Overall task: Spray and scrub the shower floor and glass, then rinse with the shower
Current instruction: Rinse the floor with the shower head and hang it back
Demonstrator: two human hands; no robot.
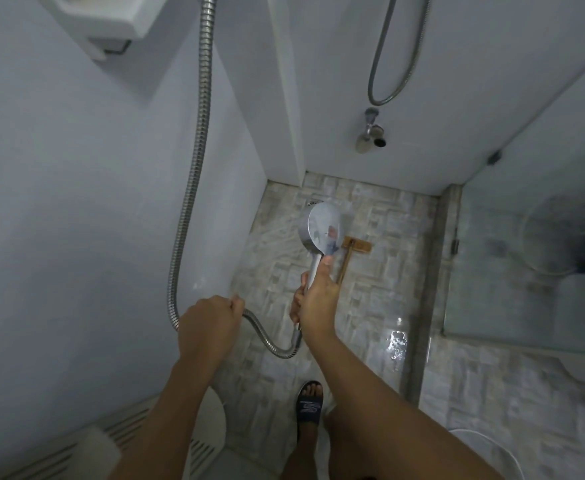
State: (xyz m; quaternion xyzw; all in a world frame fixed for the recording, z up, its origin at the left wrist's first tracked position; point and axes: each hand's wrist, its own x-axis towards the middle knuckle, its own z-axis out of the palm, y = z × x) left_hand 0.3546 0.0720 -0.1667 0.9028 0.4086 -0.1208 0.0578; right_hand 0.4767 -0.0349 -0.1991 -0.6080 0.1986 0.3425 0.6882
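The shower head is hovering over the wet stone-tiled shower floor, its round chrome back facing up. The right hand is gripping its handle, fingers wrapped tight, thumb lying along the stem. The left hand is closing in a fist around the metal hose, which is looping up the left wall. A brown scrub brush is lying on the floor just beyond the head. The glass panel is standing to the right. A sandalled foot is planted near the bottom edge.
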